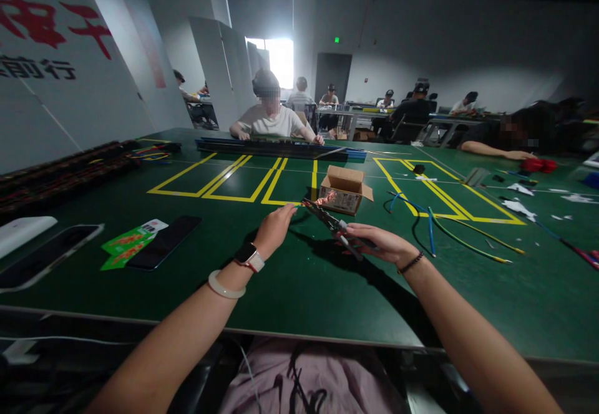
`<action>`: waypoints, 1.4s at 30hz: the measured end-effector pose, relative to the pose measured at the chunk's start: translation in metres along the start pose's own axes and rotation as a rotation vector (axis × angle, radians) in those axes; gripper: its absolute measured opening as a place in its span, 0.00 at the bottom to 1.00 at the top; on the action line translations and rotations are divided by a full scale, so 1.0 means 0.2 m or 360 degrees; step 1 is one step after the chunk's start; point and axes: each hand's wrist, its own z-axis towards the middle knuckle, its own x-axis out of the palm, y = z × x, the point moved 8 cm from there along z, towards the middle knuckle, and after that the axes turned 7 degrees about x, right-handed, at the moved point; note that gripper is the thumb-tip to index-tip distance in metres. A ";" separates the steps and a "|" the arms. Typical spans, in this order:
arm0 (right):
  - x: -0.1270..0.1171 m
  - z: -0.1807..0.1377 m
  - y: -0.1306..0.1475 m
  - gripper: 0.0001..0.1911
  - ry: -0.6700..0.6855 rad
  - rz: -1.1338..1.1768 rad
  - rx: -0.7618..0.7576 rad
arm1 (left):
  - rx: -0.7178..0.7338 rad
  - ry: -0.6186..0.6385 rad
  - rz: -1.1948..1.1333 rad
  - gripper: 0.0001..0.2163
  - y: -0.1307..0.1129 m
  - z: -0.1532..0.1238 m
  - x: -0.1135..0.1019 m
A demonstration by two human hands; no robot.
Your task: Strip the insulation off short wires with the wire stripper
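Note:
My left hand [275, 227] is closed in a pinch on the end of a thin yellow-green wire [297, 204] above the green table [299, 289]. It wears a watch and a pale bangle. My right hand [381, 244] grips a dark plier-like hand tool [333, 222] by its handles. The tool's jaws point left and meet the wire, where bare copper strands [325, 199] show. An open cardboard box [345, 190] sits just behind the tool.
Two phones [163, 242] [47, 255] and a green packet [132, 243] lie at left. Blue and green cables [435, 227] trail at right over yellow floor-style tape lines [243, 183]. Long dark strips [281, 147] lie across the table. Other people sit opposite and at tables behind.

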 end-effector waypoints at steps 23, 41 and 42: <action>-0.01 -0.16 0.28 0.14 -0.0982 -0.1485 -0.1084 | -0.0924 0.0168 -0.1841 0.11 0.13 -0.06 0.20; -0.15 -0.09 0.19 0.17 -0.0923 -0.0476 -0.0798 | -0.0708 0.0505 -0.2162 0.09 0.00 -0.06 0.23; -0.16 -0.09 0.18 0.17 -0.0919 -0.0397 -0.0777 | -0.0683 0.0511 -0.2114 0.09 0.00 -0.06 0.23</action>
